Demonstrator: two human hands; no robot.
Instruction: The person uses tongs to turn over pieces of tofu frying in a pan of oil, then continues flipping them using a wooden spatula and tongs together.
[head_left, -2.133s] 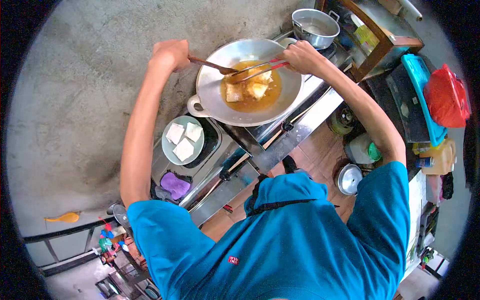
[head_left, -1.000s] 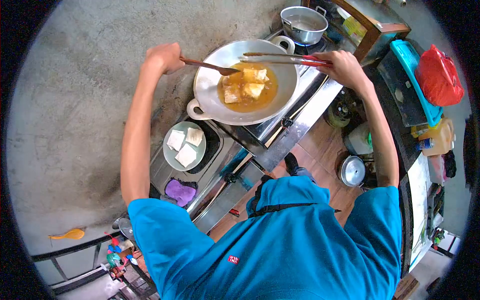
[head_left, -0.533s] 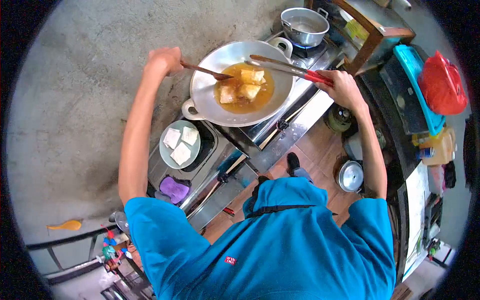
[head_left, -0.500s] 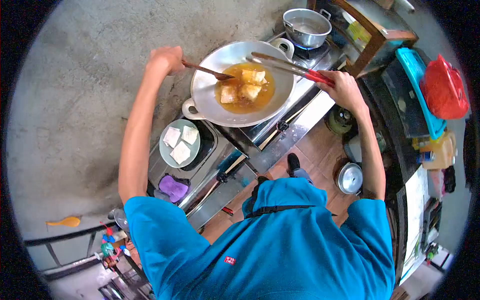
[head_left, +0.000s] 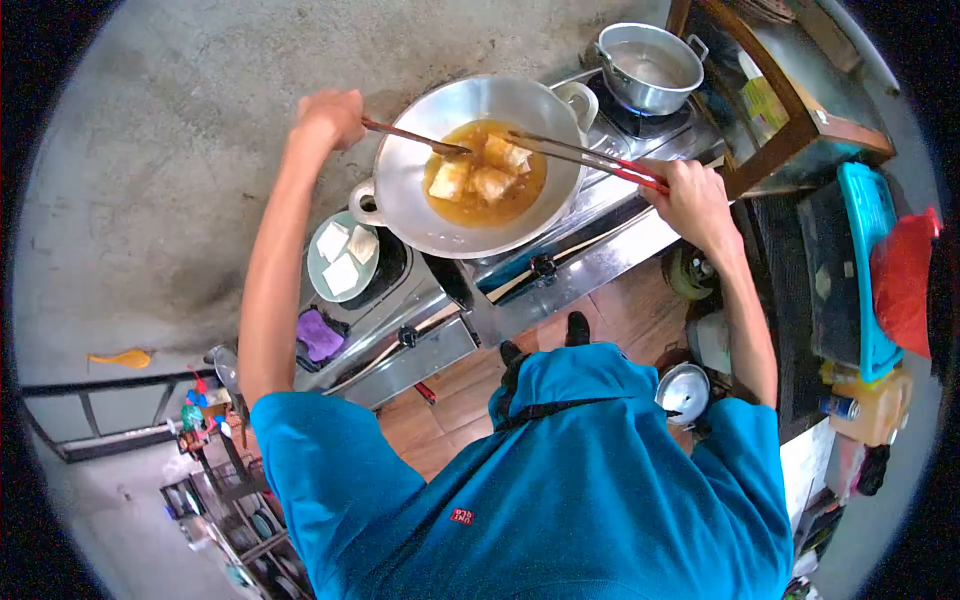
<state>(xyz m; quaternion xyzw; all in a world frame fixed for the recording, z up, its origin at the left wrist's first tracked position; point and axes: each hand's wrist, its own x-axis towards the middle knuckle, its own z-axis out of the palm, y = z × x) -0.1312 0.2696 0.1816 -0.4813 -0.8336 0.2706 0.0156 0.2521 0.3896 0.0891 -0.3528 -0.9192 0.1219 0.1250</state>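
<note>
My left hand (head_left: 330, 118) is closed around the handle of a brown wooden spatula (head_left: 412, 134), whose blade dips into the oil (head_left: 465, 212) on the left. In my right hand (head_left: 693, 198) is a pair of long metal tongs (head_left: 585, 156) with red handles. The tongs' tips meet the upper right of several golden, square pieces of frying food (head_left: 490, 183), which look like tofu. These pieces lie in the oil at the bottom of a large silver wok (head_left: 400, 205) with two handles.
Left of the wok stands a pale plate (head_left: 316, 268) with white square pieces (head_left: 341, 275). A purple sponge (head_left: 319, 335) lies nearby. At the back right, a metal pot (head_left: 650, 92) of liquid sits over a blue flame, beside a wood-framed cabinet (head_left: 760, 110). A round lid (head_left: 684, 392) rests lower down.
The tongs' tips have come down from above the wok's right side onto the food. The pieces have shifted in the oil. My view has turned slightly.
</note>
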